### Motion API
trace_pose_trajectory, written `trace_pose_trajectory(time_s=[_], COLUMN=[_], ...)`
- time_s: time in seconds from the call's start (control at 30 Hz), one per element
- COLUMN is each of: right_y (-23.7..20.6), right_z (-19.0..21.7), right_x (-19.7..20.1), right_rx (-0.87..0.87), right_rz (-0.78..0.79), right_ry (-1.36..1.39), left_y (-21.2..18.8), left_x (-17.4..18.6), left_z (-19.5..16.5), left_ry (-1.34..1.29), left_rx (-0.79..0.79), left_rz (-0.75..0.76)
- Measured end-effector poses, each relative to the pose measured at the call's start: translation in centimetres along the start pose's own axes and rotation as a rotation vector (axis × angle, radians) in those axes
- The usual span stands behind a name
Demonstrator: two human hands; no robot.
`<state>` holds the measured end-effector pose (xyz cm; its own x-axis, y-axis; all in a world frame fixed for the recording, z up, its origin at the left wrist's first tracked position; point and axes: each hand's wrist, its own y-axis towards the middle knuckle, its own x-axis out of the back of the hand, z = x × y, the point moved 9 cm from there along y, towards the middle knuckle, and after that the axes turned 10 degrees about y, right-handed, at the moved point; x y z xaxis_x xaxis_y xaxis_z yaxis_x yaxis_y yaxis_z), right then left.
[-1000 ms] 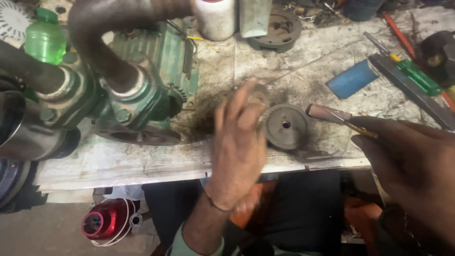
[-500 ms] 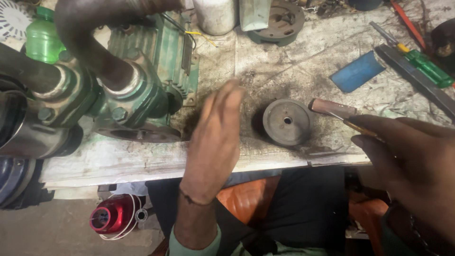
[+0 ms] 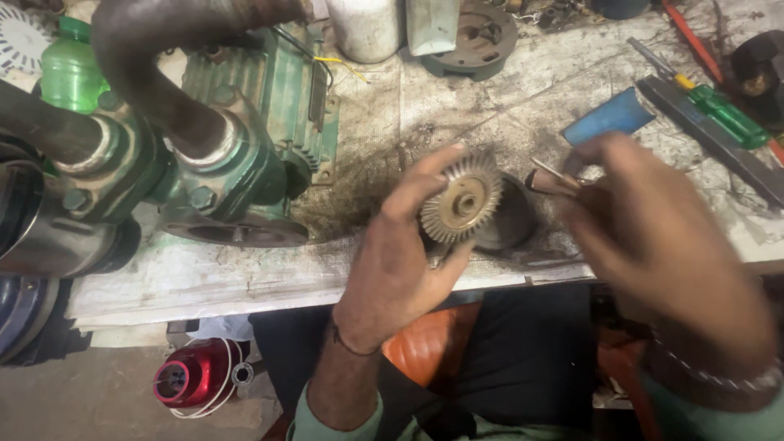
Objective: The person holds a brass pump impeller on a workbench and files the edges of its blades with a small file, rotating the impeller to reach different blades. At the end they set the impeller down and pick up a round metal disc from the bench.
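The fingers (image 3: pixel 437 175) of the left hand (image 3: pixel 400 261) curl around a toothed brass-coloured gear (image 3: pixel 461 200), thumb below and fingertips on the upper rim, clamped on its edge so that the gear's flat face and centre hole turn up toward the camera. The left forearm rises from the bottom edge, wrist bent back, a thin dark band around it. The right hand (image 3: pixel 653 237) hangs just right of the gear, blurred, its back to the camera; its fingers are closed on a thin metal tool (image 3: pixel 551 175) whose tip points left toward the gear, near it, though I cannot tell whether it touches.

The gear is held above the front edge of the counter (image 3: pixel 245 273), directly over a dark round pulley (image 3: pixel 510 220) that lies on the grimy surface. At the back of the counter stand a white container (image 3: pixel 367 28) and a green plastic bottle (image 3: pixel 69 73); what is inside either cannot be seen. A green pump body (image 3: pixel 245 122) with 2 rusty pipes fills the left side. To the right lie a blue flat piece (image 3: pixel 608 114) and a green-handled screwdriver (image 3: pixel 719 106). On the floor below sits a red cylinder (image 3: pixel 192 380).
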<state>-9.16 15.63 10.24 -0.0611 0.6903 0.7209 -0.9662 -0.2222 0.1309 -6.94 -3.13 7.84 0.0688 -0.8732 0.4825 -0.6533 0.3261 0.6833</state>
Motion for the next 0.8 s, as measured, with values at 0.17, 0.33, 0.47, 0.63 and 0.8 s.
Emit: trace_pose_trajectory(time_s=[0.17,0.33,0.47,0.63,0.8], right_y=[1.3,0.6,-1.2,-4.3,-2.4], right_z=[-2.8,-2.7,-2.4,-2.8,-0.8], right_x=[-3.1,-1.7,1.2,2.4,2.2], right_rx=[0.055,0.163,0.242,0.287,0.281], right_rz=[0.164,-0.045,-0.364,-0.499,-0.404], right_ry=[0.523,0.484,0.342,0.458,0.39], left_y=[0.4,0.7,0.7,0.4,0.5], left_x=[-1.1,-1.3,-1.3,-2.6,-2.7], left_z=[-0.2,1.0,2.5,1.7,1.9], left_ry=[0.015,0.123,0.244,0.219,0.184], left_rx=[0.053,0.108,0.244,0.254,0.283], left_rz=[0.087,0.118,0.125,0.079,0.061])
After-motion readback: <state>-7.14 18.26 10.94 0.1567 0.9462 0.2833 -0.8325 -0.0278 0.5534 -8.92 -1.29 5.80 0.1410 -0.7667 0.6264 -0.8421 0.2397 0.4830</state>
